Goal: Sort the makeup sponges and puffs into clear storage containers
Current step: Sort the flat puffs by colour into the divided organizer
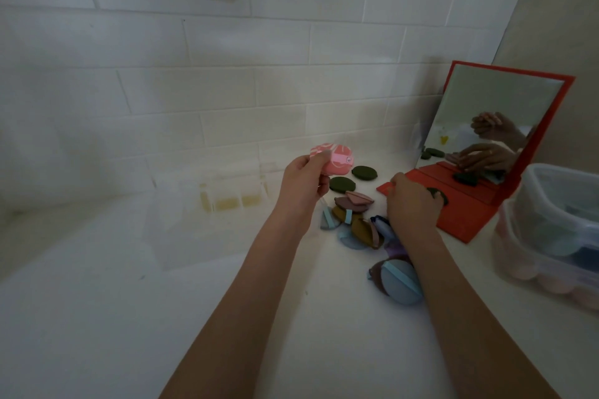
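Step in hand: you look to be mid-sort, gathering puffs by kind before any go into a container.
Left hand: your left hand is lifted at about 11 o'clock from the pile, fingers curled round a pink marbled round puff with a pink strap, held clear of the worktop.
Right hand: your right hand lies knuckles-up at 2 o'clock from the pile, over a dark green oval puff on the base of the red folding mirror; whether the fingers have closed on it I cannot tell.
Task things: the loose pile of mixed brown, mustard, blue and lilac strapped puffs sits at the centre, with two dark green oval puffs just beyond it at 12 o'clock and a pale blue round puff with a blue strap at 5 o'clock.
Containers: a clear acrylic compartmented organiser stands at 9 o'clock (faint, its contents hard to read); a clear plastic lidded tub holding pink and blue pieces stands at 3 o'clock.
Next move: carry the pink puff to its container, probably at 9 o'clock, and pick a compartment with care.
Surface and room: a white worktop against a white brick-pattern tiled wall, dimly lit.
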The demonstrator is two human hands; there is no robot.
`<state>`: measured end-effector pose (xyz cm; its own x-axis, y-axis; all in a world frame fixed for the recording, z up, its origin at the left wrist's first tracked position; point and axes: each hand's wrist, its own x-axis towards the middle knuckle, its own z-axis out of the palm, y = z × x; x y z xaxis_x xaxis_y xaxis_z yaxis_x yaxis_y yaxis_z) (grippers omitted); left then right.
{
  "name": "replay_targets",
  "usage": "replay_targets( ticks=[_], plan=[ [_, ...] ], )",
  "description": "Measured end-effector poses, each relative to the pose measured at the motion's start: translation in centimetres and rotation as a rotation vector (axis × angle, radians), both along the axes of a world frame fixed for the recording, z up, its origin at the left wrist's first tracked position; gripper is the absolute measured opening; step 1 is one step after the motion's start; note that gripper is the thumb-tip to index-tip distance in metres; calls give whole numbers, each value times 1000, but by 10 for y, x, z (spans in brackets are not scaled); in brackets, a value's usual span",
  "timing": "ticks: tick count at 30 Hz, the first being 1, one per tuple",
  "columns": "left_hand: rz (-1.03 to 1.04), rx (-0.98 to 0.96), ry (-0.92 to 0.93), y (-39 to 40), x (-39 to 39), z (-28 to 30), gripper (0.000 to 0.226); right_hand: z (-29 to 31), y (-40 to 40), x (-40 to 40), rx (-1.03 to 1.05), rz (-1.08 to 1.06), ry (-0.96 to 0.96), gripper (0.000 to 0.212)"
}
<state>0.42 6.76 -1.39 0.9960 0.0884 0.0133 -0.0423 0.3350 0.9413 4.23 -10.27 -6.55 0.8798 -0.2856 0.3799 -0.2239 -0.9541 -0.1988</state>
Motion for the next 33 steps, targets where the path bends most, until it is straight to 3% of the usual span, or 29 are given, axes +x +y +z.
replay_targets(
  ticks=[4,8,10,15,19,23,28,33],
  plan=[
    [-5,0,3,0,0,0,15,0,-2,-2,-23,49,-89,36],
    [-11,7,10,0,-1,0,13,3,-2,11,231,308,-259,38],
    [-12,1,8,0,-2,1,14,5,4,13,359,411,-203,34],
    [-9,5,2,0,0,-1,13,-7,10,13,333,545,110,25],
    [-5,0,5,0,2,-2,13,-1,12,8,502,516,205,34],
    [-25,-73,18,0,2,-3,14,1,17,4,419,437,47,19],
    [-53,-178,31,1,2,-2,31,11,24,0,252,316,-1,22],
    [9,-119,-55,4,-2,-1,24,15,24,0,372,289,-194,12]
  ],
)
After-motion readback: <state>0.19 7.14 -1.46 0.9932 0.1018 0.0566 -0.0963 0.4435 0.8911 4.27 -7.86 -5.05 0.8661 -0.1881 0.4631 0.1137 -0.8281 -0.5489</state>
